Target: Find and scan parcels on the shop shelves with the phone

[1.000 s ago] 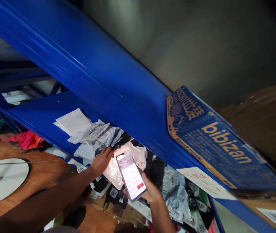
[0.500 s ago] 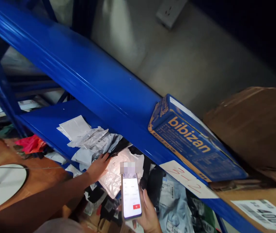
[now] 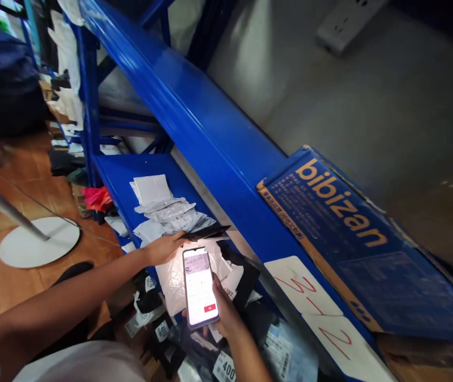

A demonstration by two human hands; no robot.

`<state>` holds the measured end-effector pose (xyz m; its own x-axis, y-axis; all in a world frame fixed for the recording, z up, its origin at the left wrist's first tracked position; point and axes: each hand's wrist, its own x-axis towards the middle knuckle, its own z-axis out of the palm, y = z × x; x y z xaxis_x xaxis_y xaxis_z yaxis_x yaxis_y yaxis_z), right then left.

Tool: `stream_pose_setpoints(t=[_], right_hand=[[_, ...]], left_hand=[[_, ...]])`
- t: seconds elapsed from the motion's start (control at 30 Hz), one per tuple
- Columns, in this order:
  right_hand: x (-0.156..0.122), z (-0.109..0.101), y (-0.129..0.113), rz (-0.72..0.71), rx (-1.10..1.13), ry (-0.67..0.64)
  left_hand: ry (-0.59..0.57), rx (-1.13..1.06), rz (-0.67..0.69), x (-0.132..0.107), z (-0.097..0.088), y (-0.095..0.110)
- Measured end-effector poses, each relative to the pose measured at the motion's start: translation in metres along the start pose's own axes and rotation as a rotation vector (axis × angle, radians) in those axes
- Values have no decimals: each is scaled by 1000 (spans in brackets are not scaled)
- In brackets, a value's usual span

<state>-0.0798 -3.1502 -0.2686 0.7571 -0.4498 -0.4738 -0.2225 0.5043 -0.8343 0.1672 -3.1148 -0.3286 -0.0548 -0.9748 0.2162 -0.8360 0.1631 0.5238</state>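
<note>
My right hand (image 3: 222, 307) is wrapped round a smartphone (image 3: 199, 292), its lit screen facing up with a red button low on it. Light falls on a white plastic mailer bag (image 3: 171, 281) just beneath the phone. To the left, my left hand (image 3: 166, 248) reaches over the shelf, its fingers closed on the edge of a thin black parcel (image 3: 205, 233). Behind that parcel lie several white and grey mailer bags (image 3: 171, 212) on the blue shelf (image 3: 121, 172). The fingertips of my left hand are partly hidden.
A blue bibizan box (image 3: 330, 239) sits on the upper shelf beam (image 3: 218, 143) at right, above a handwritten card (image 3: 304, 286). More labelled parcels (image 3: 224, 366) are piled below my hands. A white round stand base (image 3: 39, 241) rests on the floor at left.
The view has swung left, showing more floor and the stand's pole. The phone has shifted slightly left and up. The black parcel now shows more clearly at my left fingers.
</note>
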Motion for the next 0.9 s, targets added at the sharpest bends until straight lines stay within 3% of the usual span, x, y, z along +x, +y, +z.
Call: stream_pose_setpoints(t=[0.63,0.9], right_hand=[[9,0,-8,64,23,-53],[12,-2,-6,85,37,-19]], left_hand=[[39,-83,-11,0,3,-7],[48,-104,-11,0,-1,-5]])
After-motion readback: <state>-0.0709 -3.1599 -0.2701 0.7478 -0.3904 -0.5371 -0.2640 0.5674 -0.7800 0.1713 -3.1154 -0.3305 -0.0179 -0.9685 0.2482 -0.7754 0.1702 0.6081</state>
